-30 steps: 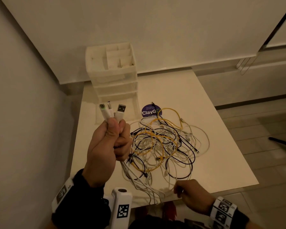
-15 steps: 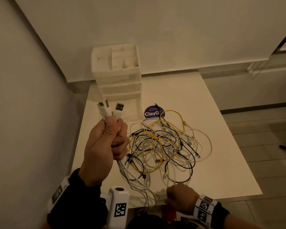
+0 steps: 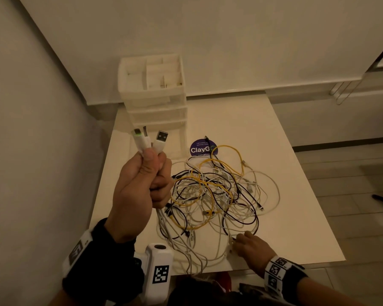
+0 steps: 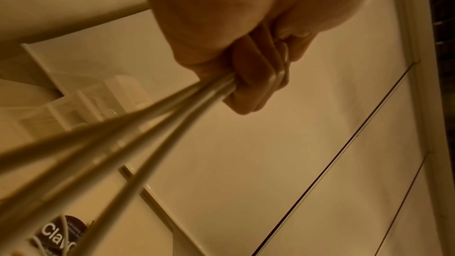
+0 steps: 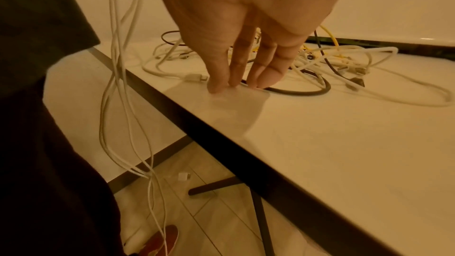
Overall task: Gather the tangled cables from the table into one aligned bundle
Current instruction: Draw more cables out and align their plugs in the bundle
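Note:
My left hand (image 3: 152,173) is raised over the table's left side, fist closed round three white cable ends (image 3: 149,141) whose plugs stick up above the thumb. In the left wrist view the same fist (image 4: 248,69) grips those white cables (image 4: 147,133), which run taut down and away. A tangle of white, yellow and black cables (image 3: 219,195) lies on the white table (image 3: 296,217). My right hand (image 3: 241,239) is at the tangle's near edge; its straight fingertips (image 5: 221,85) touch the tabletop beside a white plug (image 5: 195,77) and a black loop (image 5: 307,90).
A white drawer organiser (image 3: 153,89) stands at the table's back left, with a round purple ClayGo sticker (image 3: 200,149) in front of it. White cable strands (image 5: 115,104) hang over the front table edge (image 5: 221,143) toward the tiled floor. A wall runs along the left.
My right hand has moved from the table's front edge up onto the tabletop and rightward, to the near side of the tangle. The left hand still holds the three plugs up.

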`<state>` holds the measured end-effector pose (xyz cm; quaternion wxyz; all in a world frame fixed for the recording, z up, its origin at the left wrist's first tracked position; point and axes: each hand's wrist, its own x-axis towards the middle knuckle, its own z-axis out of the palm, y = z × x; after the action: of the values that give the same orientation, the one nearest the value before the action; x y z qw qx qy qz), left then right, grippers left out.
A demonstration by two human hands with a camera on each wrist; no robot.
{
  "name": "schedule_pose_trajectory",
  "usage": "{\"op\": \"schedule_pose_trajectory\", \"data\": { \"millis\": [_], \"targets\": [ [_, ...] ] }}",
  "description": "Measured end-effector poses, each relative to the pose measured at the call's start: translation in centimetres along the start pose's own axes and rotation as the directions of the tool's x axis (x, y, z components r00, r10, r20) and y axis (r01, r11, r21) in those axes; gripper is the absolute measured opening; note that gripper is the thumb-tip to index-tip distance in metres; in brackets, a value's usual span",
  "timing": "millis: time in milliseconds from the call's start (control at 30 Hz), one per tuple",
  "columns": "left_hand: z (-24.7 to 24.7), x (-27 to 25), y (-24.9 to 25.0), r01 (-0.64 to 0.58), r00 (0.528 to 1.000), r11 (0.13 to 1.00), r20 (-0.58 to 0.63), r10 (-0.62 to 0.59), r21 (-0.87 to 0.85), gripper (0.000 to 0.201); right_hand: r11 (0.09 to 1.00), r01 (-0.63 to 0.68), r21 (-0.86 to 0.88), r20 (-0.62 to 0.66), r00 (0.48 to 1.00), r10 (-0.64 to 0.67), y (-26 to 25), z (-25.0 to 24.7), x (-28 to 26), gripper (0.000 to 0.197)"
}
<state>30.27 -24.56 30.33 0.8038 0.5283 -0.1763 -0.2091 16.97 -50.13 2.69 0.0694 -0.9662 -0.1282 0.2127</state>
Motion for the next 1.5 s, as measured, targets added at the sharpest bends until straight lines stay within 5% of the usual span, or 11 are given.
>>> {"op": "schedule_pose_trajectory", "data": {
  "millis": [67,233,533,700,900,967,1100,1167,1333,1500],
  "targets": [
    [0.2,0.1,-0.1,0.001,1.000,1.000,0.001,-0.001,0.001,0.062,0.995,-0.005,0.097,-0.014,1.000,0.006,-0.3,-0.5,0.2,0.014],
    [0.3,0.1,0.0,-0.009,1.000,1.000,-0.005,0.009,0.001,0.063,0.985,-0.007,0.173,0.015,1.000,0.005,-1.4,-0.8,-0.3,0.034],
    [0.5,0.1,-0.2,-0.017,1.000,1.000,-0.013,0.017,0.004,0.063,0.930,-0.057,0.363,0.042,0.998,0.045,-1.6,-0.6,-0.1,0.012],
    [0.2,0.1,-0.4,-0.014,1.000,1.000,-0.024,0.014,-0.001,0.062,0.799,0.027,0.601,-0.047,0.999,0.001,-1.4,-6.1,-1.7,0.005],
    [0.6,0.7,-0.9,-0.019,1.000,1.000,-0.013,0.019,-0.014,0.048,0.797,0.087,0.598,-0.201,0.979,0.044,-1.6,-15.0,-1.9,0.020],
    [0.9,0.9,-0.9,-0.017,0.999,1.000,-0.029,0.017,0.017,0.043,0.674,0.129,0.727,-0.263,0.959,0.100,-2.0,-18.0,-1.7,0.020],
    [1.5,1.6,-1.3,0.020,0.997,0.992,-0.078,-0.011,0.126,0.040,0.257,0.346,0.903,-0.390,0.909,0.148,-4.5,-23.9,-1.8,0.022],
    [1.7,1.8,-1.4,0.054,0.995,0.985,-0.089,-0.040,0.166,0.038,0.150,0.399,0.904,-0.422,0.889,0.177,-6.0,-26.6,-1.7,0.023],
    [1.7,2.2,-1.4,0.073,0.996,0.970,-0.061,-0.060,0.233,0.035,0.321,0.508,0.799,-0.567,0.814,0.122,-8.1,-30.1,-0.6,0.027],
    [1.4,2.3,-1.4,0.056,0.998,0.968,-0.020,-0.053,0.245,0.030,0.418,0.475,0.774,-0.558,0.824,0.096,-8.6,-30.9,0.7,0.036]
  ]
}}
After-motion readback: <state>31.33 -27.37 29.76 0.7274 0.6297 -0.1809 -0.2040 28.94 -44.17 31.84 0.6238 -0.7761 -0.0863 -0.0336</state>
